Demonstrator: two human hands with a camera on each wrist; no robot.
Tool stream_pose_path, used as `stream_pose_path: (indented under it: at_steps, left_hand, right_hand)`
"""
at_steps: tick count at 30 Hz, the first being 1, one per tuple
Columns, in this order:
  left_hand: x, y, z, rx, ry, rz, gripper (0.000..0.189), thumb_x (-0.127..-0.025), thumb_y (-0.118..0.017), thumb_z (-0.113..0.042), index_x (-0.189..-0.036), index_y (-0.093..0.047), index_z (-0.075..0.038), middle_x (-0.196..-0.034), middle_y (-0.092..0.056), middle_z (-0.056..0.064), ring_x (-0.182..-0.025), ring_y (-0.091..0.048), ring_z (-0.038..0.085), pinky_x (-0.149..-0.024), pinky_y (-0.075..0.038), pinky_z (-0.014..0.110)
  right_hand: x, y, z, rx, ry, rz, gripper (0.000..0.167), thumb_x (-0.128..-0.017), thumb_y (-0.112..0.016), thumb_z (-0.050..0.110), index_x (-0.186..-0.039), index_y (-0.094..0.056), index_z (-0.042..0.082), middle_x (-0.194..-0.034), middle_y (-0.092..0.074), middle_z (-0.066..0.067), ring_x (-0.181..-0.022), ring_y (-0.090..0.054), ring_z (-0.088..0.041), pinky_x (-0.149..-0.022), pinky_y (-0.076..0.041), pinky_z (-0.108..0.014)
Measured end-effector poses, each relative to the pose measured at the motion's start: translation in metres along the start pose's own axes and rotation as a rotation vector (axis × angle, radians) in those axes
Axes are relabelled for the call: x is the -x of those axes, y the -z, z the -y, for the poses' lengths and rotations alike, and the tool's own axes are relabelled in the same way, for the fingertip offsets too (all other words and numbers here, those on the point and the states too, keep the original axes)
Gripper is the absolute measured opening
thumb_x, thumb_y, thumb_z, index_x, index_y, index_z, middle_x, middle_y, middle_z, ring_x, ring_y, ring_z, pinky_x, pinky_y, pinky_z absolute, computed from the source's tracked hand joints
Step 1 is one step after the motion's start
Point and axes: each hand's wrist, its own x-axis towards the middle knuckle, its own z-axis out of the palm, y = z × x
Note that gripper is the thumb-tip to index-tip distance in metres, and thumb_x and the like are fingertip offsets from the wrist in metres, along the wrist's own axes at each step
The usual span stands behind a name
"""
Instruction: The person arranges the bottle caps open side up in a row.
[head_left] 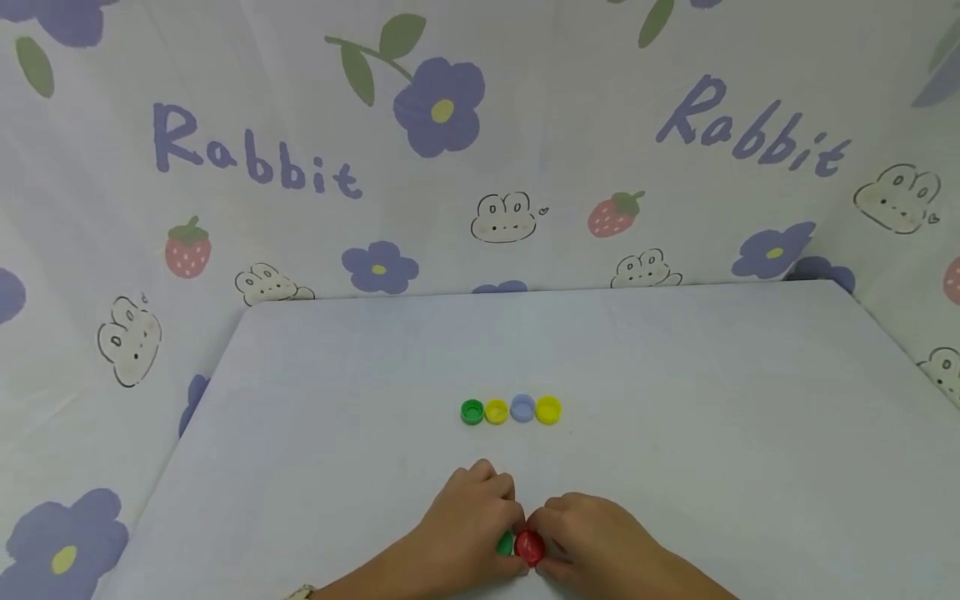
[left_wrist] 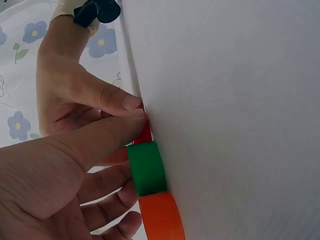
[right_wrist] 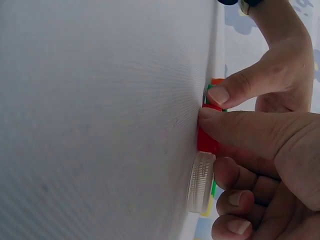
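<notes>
In the head view a red bottle cap lies on the white table, between my two hands. My left hand pinches it from the left, thumb at the near side and curled fingers beyond. From the other side my right hand grips the same cap with thumb and index finger. Right beside the red one is a green cap, partly covered by the left hand from above. An orange cap follows it in the left wrist view. Under my right fingers, a clear ribbed cap stands close to the red cap.
Farther back on the table, a short row holds a green cap, a small yellow cap, a pale blue cap and another yellow cap. Behind the table hangs a printed cloth with flowers and rabbits.
</notes>
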Motion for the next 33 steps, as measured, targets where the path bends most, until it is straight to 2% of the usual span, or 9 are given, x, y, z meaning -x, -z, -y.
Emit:
stream_pose_path:
  at_steps: [9,15,21,28,33]
  left_hand:
    - [-0.0019,0.0003,-0.0019,-0.009,0.017,0.025,0.024,-0.077,-0.090,-0.045,-0.083,-0.076,-0.026,-0.082,-0.050,-0.016,-0.080,-0.038,0.006,-0.067,-0.033,0.022]
    - [-0.0023,0.0005,-0.0031,0.009,0.037,0.058,0.024,-0.078,-0.089,-0.044,-0.087,-0.077,-0.026,-0.082,-0.050,-0.017,-0.080,-0.038,0.006,-0.067,-0.033,0.022]
    - [-0.0044,-0.0004,-0.0033,0.018,0.041,0.073,0.022,-0.080,-0.087,-0.043,-0.088,-0.076,-0.025,-0.081,-0.049,-0.016,-0.080,-0.038,0.006,-0.067,-0.034,0.022]
    - [-0.0038,0.0006,-0.0018,0.056,0.041,0.074,0.023,-0.082,-0.084,-0.039,-0.094,-0.073,-0.022,-0.081,-0.049,-0.016,-0.081,-0.040,0.006,-0.067,-0.035,0.022]
    - [-0.0025,0.0040,-0.0013,0.108,0.047,0.051,0.023,-0.082,-0.084,-0.031,-0.098,-0.071,-0.021,-0.079,-0.054,-0.019,-0.080,-0.042,0.005,-0.069,-0.036,0.021]
  right_hand:
    - [-0.0027,0.0009,0.0026,-0.017,-0.022,0.024,0.012,-0.086,-0.082,0.011,-0.087,-0.071,0.017,-0.070,-0.048,0.019,-0.063,-0.043,0.000,-0.061,-0.041,-0.020]
    - [-0.0025,0.0008,0.0020,0.017,-0.009,0.026,0.011,-0.086,-0.082,0.012,-0.088,-0.072,0.016,-0.069,-0.049,0.019,-0.063,-0.043,0.000,-0.061,-0.042,-0.019]
    - [-0.0010,-0.0002,0.0002,-0.008,-0.020,0.018,0.011,-0.086,-0.082,0.016,-0.088,-0.071,0.016,-0.068,-0.047,0.018,-0.063,-0.042,0.000,-0.059,-0.041,-0.019]
    - [0.0022,0.0010,-0.0016,-0.069,-0.026,-0.025,0.014,-0.086,-0.083,0.021,-0.096,-0.074,0.015,-0.072,-0.048,0.019,-0.067,-0.045,0.001,-0.060,-0.043,-0.019]
    - [0.0038,0.0042,-0.0022,-0.088,-0.049,-0.081,0.018,-0.085,-0.083,0.022,-0.099,-0.074,0.015,-0.073,-0.049,0.018,-0.069,-0.047,0.000,-0.062,-0.045,-0.019]
